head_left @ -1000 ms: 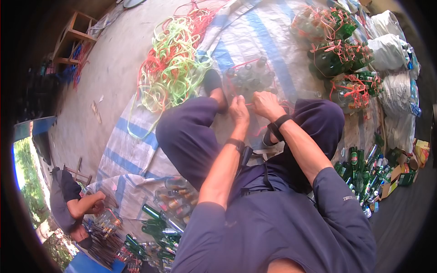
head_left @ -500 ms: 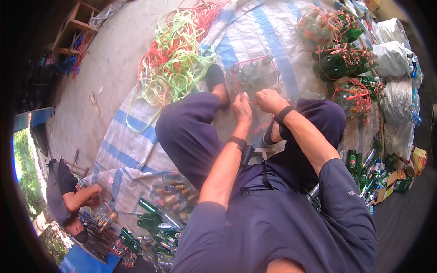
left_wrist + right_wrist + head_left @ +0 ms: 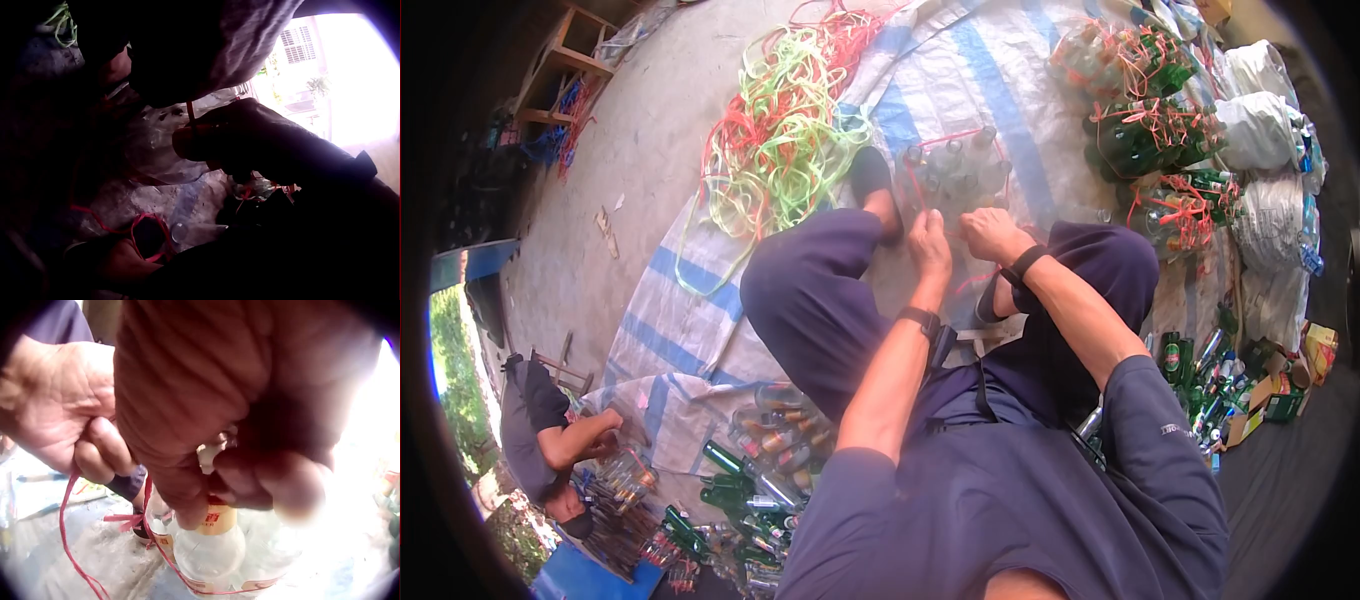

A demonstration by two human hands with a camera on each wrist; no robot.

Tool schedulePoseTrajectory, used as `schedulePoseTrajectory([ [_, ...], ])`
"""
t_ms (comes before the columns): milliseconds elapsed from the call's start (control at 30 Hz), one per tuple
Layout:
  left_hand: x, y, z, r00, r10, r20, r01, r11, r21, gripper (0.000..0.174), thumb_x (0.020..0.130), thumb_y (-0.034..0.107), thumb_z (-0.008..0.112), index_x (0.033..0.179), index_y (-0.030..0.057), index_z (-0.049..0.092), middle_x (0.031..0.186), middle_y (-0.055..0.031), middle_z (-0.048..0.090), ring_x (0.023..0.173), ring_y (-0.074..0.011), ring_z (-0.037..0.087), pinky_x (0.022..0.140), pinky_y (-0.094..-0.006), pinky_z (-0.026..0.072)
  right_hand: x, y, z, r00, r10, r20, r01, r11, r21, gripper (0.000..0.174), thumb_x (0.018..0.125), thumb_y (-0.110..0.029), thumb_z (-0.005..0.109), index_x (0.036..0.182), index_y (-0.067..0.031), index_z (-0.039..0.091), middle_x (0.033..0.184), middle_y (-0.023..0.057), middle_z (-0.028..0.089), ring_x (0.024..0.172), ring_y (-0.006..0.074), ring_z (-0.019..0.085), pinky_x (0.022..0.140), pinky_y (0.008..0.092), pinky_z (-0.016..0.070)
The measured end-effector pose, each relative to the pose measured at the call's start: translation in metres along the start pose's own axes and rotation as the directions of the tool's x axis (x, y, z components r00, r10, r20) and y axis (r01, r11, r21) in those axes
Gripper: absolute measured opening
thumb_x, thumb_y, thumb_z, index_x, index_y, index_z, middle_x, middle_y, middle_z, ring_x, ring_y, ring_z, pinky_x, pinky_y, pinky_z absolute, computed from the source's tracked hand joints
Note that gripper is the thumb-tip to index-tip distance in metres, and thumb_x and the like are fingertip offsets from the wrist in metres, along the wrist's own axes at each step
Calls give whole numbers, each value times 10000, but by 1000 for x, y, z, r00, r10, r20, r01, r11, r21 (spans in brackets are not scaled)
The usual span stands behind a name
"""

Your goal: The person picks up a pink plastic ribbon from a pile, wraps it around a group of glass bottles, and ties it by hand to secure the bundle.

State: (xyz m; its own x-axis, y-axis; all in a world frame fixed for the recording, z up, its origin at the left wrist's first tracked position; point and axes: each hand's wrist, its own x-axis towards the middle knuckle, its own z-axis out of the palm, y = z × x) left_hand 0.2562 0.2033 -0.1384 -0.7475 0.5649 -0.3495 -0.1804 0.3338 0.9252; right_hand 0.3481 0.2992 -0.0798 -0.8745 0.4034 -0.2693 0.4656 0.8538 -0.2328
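Left hand (image 3: pixel 930 245) and right hand (image 3: pixel 997 237) face each other, curled fingers each pinching thin red twine (image 3: pixel 62 515). They sit to the right of the tangled twine heap (image 3: pixel 780 140), closer to the person's body than it is. Just beyond the hands, also right of the heap, is a cluster of clear glass bottles (image 3: pixel 953 170), with red twine passing around it. If the twine slips from a pinch or is pulled too hard, the loop could slacken or snap; an uneven pull could tip the bottles. They appear to stand upright, necks up, long axes close to vertical. Under them lies a blue-and-white striped tarp (image 3: pixel 990 75). Well to the right of the heap, dark green bottles (image 3: pixel 1150 135) are bound in red twine.
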Motion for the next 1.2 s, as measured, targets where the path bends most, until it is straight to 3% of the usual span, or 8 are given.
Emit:
schedulePoseTrajectory([
  [167,-3,6,-2,1000,-11,-9,11,1000,-5,343,946,273,511,945,-53,619,780,-205,634,721,-304,598,691,-412,446,3,10,-21,999,-53,-9,53,952,302,132,706,-137,645,673,-10,642,676,202,647,673,359,665,615,435,526],
  [267,1,1,-1,1000,-19,-16,20,999,49,356,943,283,513,956,-54,627,807,-231,647,750,-355,619,699,-427,449,17,5,-83,916,99,389,-241,911,335,245,727,-179,637,696,64,641,735,273,644,708,416,657,655,464,534],
  [300,0,3,-1,1000,-19,-17,19,999,46,356,943,283,513,956,-54,627,807,-231,647,750,-355,619,699,-427,449,22,10,-86,916,99,389,-239,912,333,245,727,-179,637,696,64,641,735,273,644,708,416,657,655,464,534],
  [367,-1,7,-1,998,-54,-10,54,998,20,374,940,291,515,995,-58,636,838,-257,653,795,-401,630,720,-441,456,34,25,-94,983,169,74,-180,967,182,263,741,-194,619,701,66,640,733,279,639,717,430,654,658,482,528],
  [400,0,4,0,999,-52,-13,52,998,16,374,940,291,515,995,-58,636,838,-257,653,795,-401,630,720,-441,456,42,33,-95,983,166,72,-177,968,179,263,741,-194,619,701,66,640,733,279,639,717,430,654,658,482,528],
  [467,1,-1,1,998,-59,-19,60,997,41,387,941,287,513,1038,-66,637,858,-266,654,822,-410,633,745,-441,462,59,46,-95,975,68,-211,-53,996,77,264,757,-198,597,713,57,651,742,280,636,743,432,653,672,489,523],
  [767,0,4,-1,989,-148,3,147,985,85,419,947,300,512,1138,-59,613,1008,-268,662,967,-392,628,850,-428,450,114,43,-78,998,44,49,-40,996,-81,190,744,-141,574,789,8,683,805,236,673,754,371,682,673,452,537],
  [1200,-2,-2,-1,994,-111,-6,111,993,45,451,948,327,518,1143,-70,607,994,-227,680,930,-330,649,850,-377,464,133,54,-51,999,44,-16,-45,996,-79,148,728,-112,584,757,-1,677,775,231,664,754,371,681,655,456,540],
])
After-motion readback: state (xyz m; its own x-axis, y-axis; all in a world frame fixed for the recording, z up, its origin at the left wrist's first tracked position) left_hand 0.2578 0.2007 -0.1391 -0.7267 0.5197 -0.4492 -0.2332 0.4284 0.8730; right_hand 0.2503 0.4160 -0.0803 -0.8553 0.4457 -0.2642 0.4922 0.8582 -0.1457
